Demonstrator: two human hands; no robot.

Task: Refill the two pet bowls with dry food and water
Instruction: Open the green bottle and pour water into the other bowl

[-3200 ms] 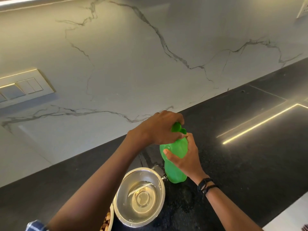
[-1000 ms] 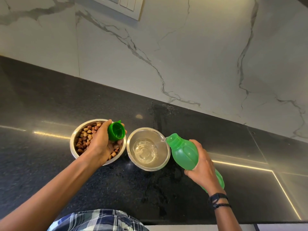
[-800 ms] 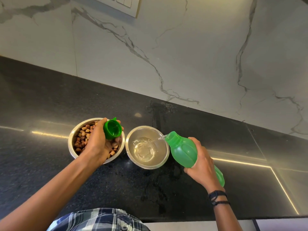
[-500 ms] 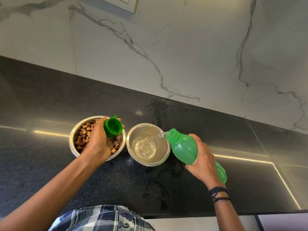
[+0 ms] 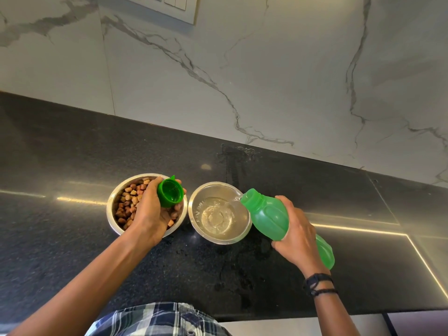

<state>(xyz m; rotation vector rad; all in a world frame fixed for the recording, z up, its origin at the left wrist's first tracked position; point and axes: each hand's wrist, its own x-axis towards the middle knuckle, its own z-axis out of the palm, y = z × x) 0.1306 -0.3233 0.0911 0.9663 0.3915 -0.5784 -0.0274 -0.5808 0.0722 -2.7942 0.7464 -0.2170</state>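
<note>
Head view. Right hand (image 5: pixel 297 235) is gripping the green bottle (image 5: pixel 269 218) around its waist, tilting it neck-down toward 9 o'clock; the mouth is hanging just over the water bowl's (image 5: pixel 219 238) rim at its 2 o'clock edge, and a thin stream is running in. Water is already covering the bowl's bottom.

Left hand (image 5: pixel 151 215) is hovering over the food bowl (image 5: pixel 112 214), which is sitting at 9 o'clock of the water bowl on the black desk (image 5: pixel 60 251), fingers closed round the green cap (image 5: pixel 170 193), threads facing up. Brown kibble (image 5: pixel 126 202) is showing under the hand.

Handling, as judged: the bottle is looking like soft, squeezable plastic, getting lighter as it is emptying; the ribbed waist is the sensible hold. The steel bowls are probably light and apt to slide on the wet desk, so steadying by the rim is advisable.
</note>
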